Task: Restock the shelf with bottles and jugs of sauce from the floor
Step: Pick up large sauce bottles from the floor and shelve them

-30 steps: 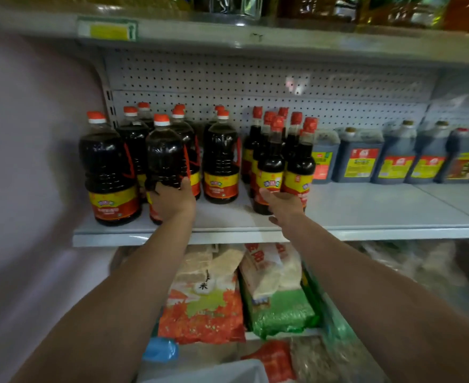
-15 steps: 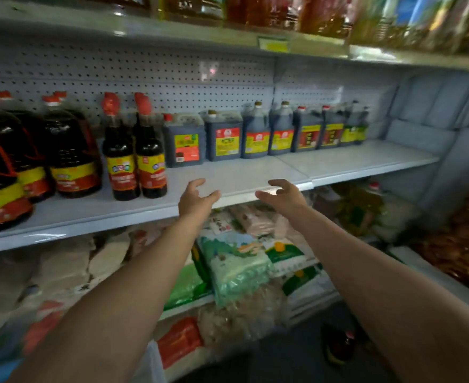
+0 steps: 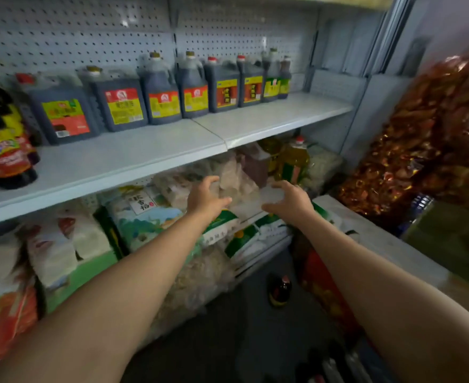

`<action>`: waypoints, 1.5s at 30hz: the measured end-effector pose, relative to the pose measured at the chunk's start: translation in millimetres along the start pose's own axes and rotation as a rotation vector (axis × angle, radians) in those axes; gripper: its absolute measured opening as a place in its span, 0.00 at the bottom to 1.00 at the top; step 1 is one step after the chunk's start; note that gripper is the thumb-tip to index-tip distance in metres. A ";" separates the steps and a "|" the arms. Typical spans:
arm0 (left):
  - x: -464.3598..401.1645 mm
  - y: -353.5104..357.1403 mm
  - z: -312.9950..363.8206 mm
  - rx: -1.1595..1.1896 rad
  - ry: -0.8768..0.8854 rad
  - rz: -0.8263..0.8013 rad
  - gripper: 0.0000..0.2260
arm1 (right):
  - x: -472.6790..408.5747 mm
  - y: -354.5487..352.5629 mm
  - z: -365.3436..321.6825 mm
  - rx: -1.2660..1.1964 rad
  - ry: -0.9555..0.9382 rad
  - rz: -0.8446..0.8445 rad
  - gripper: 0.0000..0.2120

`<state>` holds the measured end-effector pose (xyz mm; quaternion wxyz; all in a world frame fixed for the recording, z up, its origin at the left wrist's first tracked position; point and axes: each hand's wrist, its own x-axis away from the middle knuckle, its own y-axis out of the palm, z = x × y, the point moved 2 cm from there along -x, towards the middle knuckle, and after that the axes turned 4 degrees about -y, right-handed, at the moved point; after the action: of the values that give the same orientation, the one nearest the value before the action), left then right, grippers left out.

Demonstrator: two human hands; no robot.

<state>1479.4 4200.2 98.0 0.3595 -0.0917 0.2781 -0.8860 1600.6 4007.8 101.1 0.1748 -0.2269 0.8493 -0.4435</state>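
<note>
I see my left hand (image 3: pixel 204 196) and right hand (image 3: pixel 288 200) held apart in the air, fingers spread and holding nothing, below the shelf (image 3: pixel 134 158) with its row of dark jugs (image 3: pixel 158 92), while one sauce bottle (image 3: pixel 280 290) stands on the floor (image 3: pixel 241 327).

Shelf (image 3: pixel 134 158): pale board, above and behind both hands, front strip bare.
Jugs (image 3: pixel 169 91): dark row along the back of the shelf, yellow and red labels, up and beyond the hands.
Bottles (image 3: pixel 2 145): far left of the left hand (image 3: pixel 204 199).
Floor (image 3: pixel 244 335): dark, below the hands.
Floor bottle (image 3: pixel 280 290): one, upright, under the right hand (image 3: pixel 288 200).
</note>
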 end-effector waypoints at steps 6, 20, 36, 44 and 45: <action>-43.7 80.3 5.1 -0.105 0.044 -0.136 0.29 | -21.3 11.6 79.9 -0.003 0.136 0.002 0.34; -228.5 285.3 -42.7 -0.212 -0.013 -0.588 0.30 | -139.5 84.8 215.8 -0.096 0.602 -0.016 0.34; -234.1 494.9 -268.9 -0.339 -0.279 -1.003 0.38 | -103.3 314.6 424.9 -0.351 1.074 -0.229 0.29; -237.0 630.2 -389.2 -0.356 -0.279 -1.077 0.34 | -88.5 477.1 526.3 -0.564 1.258 -0.161 0.26; -235.7 647.3 -400.4 -0.338 -0.284 -1.085 0.34 | -89.3 495.8 539.5 -0.611 1.274 -0.161 0.25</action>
<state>1884.4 4153.5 -586.6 -0.1315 -0.3948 0.2781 -0.8657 1829.8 3942.1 -597.4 -0.4603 -0.0245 0.8533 -0.2436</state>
